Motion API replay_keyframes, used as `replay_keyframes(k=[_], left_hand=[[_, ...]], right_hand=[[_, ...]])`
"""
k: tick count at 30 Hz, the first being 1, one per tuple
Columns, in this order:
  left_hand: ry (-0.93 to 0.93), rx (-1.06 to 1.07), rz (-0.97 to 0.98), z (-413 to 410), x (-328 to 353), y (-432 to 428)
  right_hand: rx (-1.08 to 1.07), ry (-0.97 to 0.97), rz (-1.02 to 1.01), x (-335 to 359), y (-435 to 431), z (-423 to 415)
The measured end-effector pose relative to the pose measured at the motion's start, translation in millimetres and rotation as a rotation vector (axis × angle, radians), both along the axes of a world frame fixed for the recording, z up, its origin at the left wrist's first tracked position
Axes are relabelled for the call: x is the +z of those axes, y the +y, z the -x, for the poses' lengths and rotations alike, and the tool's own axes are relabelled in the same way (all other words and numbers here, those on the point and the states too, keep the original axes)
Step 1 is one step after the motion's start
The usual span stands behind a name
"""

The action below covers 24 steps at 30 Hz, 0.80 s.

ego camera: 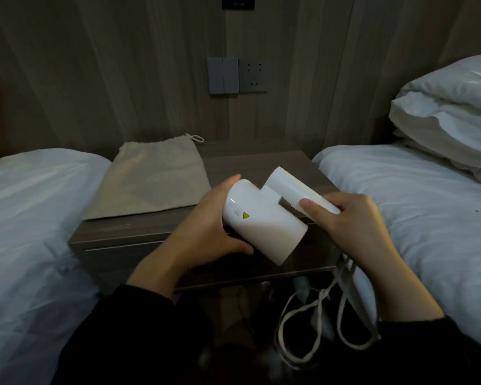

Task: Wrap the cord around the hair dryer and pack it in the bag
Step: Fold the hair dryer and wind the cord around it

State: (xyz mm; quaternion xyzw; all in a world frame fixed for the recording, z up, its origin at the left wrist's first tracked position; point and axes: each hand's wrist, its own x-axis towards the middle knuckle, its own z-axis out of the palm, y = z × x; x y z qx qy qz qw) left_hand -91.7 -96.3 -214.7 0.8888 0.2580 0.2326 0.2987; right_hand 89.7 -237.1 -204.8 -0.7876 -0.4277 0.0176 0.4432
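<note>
From your head camera you have one hair dryer (264,218), white, held above the front of the single nightstand (261,165) between two beds, the left bed (31,218) and the right bed (414,204). Both your hands are on it: your left hand (206,226) cups and grips the wide barrel from the left, and your right hand (353,226) grasps the narrower handle, thumb laid along its top. One cord (317,309) drops from under your right hand and hangs in loose loops over your lap, none of it wound on the dryer. Where it joins the handle is hidden by your palm, and a pale piece among the loops may be the plug, too dim to be sure of. One bag (153,179), beige cloth with a drawstring, lies flat on the left part of the nightstand, apart from the dryer. On the wall behind you see one switch plate (222,75) and one socket (253,76) side by side. A stack of pillows (450,115) sits on the right bed, cut off by the frame edge, so you cannot count it exactly. A dark sign (238,1) is cropped at the top.
</note>
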Motion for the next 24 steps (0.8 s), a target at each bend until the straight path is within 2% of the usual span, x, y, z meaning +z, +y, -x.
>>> replay_keyframes(k=[1,3,8,14,18,24], left_hand=[[0.107,-0.002,-0.142,0.9,-0.9,2.0],[0.204,-0.029,-0.363,0.3,-1.5,2.3],[0.231,-0.098,-0.664,-4.4,-7.2,-0.2],[0.080,-0.131,-0.632,-3.7,-12.9,-12.6],[0.089,-0.148,-0.631,1.1,-17.7,-11.5],[0.151,-0.034,-0.545,16.7,-9.9,-2.4]], right_hand=[[0.012,-0.009,0.025,0.2,-1.2,-2.5],[0.055,-0.023,0.077,2.0,-4.8,-5.3],[0.134,-0.059,0.130,7.5,-12.1,-5.2],[0.117,-0.144,0.121,9.9,-16.6,-8.9],[0.138,-0.084,0.017,0.0,-15.1,-16.0],[0.210,0.070,0.002,-3.1,-20.2,-32.0]])
